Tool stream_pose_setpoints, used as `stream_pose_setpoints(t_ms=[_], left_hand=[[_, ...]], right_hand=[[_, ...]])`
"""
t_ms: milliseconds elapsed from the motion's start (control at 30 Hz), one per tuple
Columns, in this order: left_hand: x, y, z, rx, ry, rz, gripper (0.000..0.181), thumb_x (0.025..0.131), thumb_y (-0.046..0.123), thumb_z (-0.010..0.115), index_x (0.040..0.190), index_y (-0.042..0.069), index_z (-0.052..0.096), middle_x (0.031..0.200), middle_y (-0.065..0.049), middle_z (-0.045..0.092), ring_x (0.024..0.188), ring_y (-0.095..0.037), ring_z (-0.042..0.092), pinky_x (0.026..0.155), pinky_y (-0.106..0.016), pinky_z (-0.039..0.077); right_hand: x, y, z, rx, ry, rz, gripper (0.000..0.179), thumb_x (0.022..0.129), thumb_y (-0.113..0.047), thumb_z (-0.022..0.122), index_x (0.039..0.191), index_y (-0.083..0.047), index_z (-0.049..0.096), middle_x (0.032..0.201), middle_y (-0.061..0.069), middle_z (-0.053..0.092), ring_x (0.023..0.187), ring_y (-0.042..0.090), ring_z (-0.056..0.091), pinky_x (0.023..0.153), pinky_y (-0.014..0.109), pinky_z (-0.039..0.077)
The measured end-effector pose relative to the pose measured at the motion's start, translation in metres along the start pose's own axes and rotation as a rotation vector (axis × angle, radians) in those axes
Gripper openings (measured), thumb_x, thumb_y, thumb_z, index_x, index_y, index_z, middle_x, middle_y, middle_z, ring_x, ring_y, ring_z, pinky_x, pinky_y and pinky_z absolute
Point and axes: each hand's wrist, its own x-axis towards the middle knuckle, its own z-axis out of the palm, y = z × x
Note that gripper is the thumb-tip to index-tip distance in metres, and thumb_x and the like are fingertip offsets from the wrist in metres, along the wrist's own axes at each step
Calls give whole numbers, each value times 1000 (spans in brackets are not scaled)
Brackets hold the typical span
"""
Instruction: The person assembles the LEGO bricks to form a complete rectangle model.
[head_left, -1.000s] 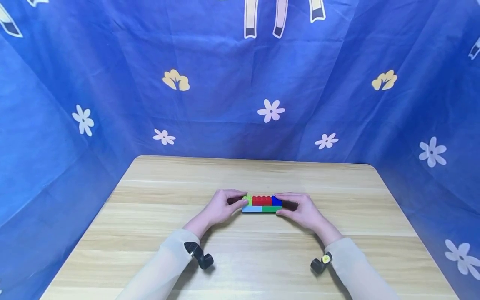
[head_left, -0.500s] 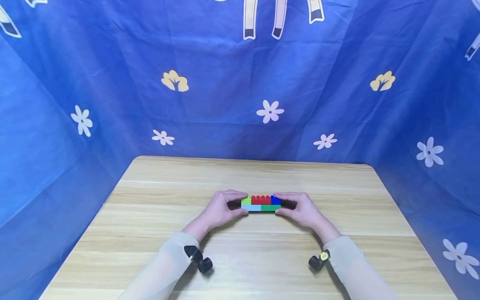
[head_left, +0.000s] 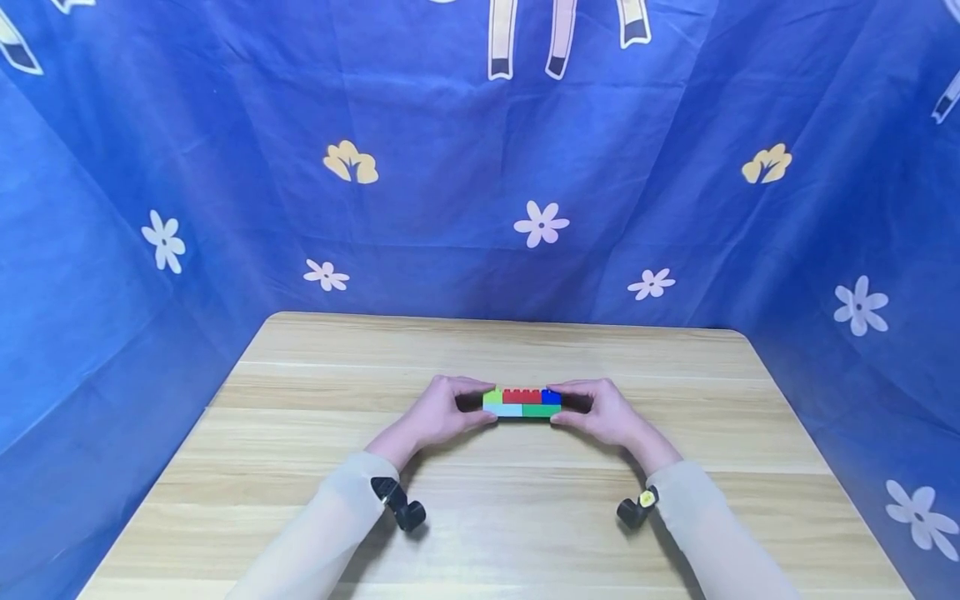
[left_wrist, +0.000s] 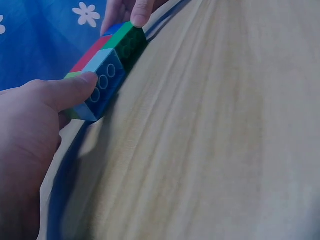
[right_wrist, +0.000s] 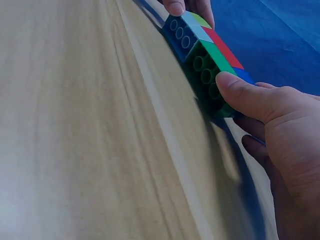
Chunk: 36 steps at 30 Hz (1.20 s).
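Two layers of toy building bricks are joined in a short bar, held between both hands. On top sit a lime brick (head_left: 492, 398), a red brick (head_left: 522, 397) and a blue brick (head_left: 551, 398). A light blue brick (left_wrist: 106, 70) and a green brick (right_wrist: 214, 62) form the other layer. My left hand (head_left: 442, 412) pinches the left end, its thumb at the light blue brick's underside edge. At the right end, my right hand (head_left: 611, 412) pinches likewise, with its thumb on the green brick. Hollow undersides with round tubes show in both wrist views, and the bar is raised off the table.
A light wooden table (head_left: 480, 508) lies under both hands. Blue cloth (head_left: 450, 192) with flowers and animal legs hangs behind it and on both sides. A black camera (head_left: 408, 515) is strapped at each wrist, over pale sleeves.
My left thumb has dropped from the lime brick's front to the bar's lower edge. The bar has risen slightly, and its studs now show more from the side.
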Motion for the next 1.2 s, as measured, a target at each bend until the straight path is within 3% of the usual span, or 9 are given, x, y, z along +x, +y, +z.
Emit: stream_pose_setpoints(t_ms=[200, 567, 1200], left_hand=[[4, 2, -4, -27, -42, -80, 54, 85, 34, 92, 133, 16, 75, 129, -3, 74, 126, -25, 66, 113, -43, 47], [7, -3, -4, -55, -58, -139, 51, 86, 35, 91, 132, 17, 76, 125, -3, 75, 125, -21, 65, 111, -39, 49], [8, 0, -1, -120, -88, -143, 50, 91, 31, 87, 134, 11, 74, 124, -4, 75, 115, -19, 67, 104, -41, 53]], right_hand=[[3, -1, -3, 48, -27, 42, 49, 86, -30, 92, 132, -18, 77, 127, 0, 75, 124, 25, 67, 112, 51, 47], [8, 2, -4, 100, -84, 95, 47, 89, -26, 89, 133, -14, 76, 128, 2, 74, 120, 20, 67, 104, 43, 54], [5, 6, -8, 129, -101, 81, 51, 91, -25, 87, 137, -8, 72, 134, 8, 72, 126, 26, 65, 106, 42, 53]])
